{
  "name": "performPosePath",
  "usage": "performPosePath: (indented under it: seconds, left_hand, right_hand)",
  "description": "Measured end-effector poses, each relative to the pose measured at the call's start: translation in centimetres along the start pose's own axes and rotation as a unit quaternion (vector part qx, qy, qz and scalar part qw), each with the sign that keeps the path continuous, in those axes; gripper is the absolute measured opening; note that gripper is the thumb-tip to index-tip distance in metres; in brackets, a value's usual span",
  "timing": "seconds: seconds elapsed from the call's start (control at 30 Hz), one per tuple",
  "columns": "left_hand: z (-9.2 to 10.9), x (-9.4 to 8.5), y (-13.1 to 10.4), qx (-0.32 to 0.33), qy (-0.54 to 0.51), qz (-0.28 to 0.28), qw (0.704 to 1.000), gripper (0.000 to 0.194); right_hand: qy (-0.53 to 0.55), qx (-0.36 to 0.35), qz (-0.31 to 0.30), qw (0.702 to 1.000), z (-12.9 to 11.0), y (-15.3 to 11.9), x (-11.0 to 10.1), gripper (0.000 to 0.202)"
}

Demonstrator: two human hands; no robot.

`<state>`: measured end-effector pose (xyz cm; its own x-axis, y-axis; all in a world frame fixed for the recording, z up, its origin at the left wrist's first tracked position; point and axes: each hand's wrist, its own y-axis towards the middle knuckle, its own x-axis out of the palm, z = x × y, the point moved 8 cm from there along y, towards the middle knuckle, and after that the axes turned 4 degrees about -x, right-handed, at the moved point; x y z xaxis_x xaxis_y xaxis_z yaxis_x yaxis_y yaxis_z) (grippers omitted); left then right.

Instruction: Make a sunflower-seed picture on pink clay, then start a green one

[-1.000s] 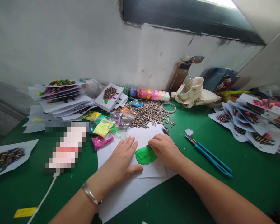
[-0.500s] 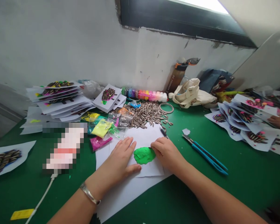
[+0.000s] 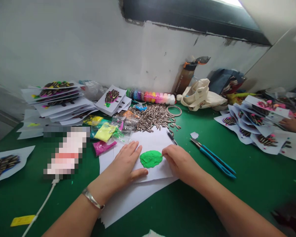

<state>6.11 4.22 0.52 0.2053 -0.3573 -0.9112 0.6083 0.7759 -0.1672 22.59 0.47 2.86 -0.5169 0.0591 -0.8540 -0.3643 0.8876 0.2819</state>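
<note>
A flattened oval of bright green modelling clay (image 3: 151, 159) lies on a small white sheet of paper (image 3: 159, 175) in front of me. Palm down on that sheet, my left hand (image 3: 124, 164) rests to the left of the clay, fingers stretched and thumb apart below it. At the clay's right edge is my right hand (image 3: 181, 161), its fingers curled and pinched together. Whether a bit of clay sits between those fingertips is hidden. Larger white sheets (image 3: 125, 204) lie underneath, and a black pen (image 3: 172, 136) lies just beyond my right hand.
Sunflower seeds (image 3: 153, 117) are heaped behind the paper, beside bagged clay (image 3: 105, 131). A blue utility knife (image 3: 217, 161) lies to the right. Stacks of seed pictures (image 3: 61, 105) stand left and right (image 3: 251, 121). Another person's hand (image 3: 292, 125) shows far right.
The whole view has shifted slightly. My right fingertips have drawn back a little from the top of the clay's right edge. My left hand stays flat on the paper.
</note>
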Motion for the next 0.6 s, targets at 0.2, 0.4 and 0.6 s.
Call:
performPosePath:
  seconds: [0.2, 0.4, 0.6]
  left_hand:
    - [0.1, 0.1, -0.1, 0.009, 0.011, 0.008, 1.0, 0.083]
    - [-0.1, 0.4, 0.0, 0.002, 0.02, 0.004, 1.0, 0.083]
    - [-0.2, 0.3, -0.2, 0.019, 0.01, 0.03, 0.999, 0.081]
  right_hand:
    - [-0.007, -0.051, -0.015, 0.999, -2.0, -2.6, 0.9, 0.025]
    - [0.017, -0.049, 0.0, 0.999, -1.1, -1.7, 1.0, 0.024]
    - [0.016, -0.033, 0.009, 0.999, -0.5, -1.3, 1.2, 0.023]
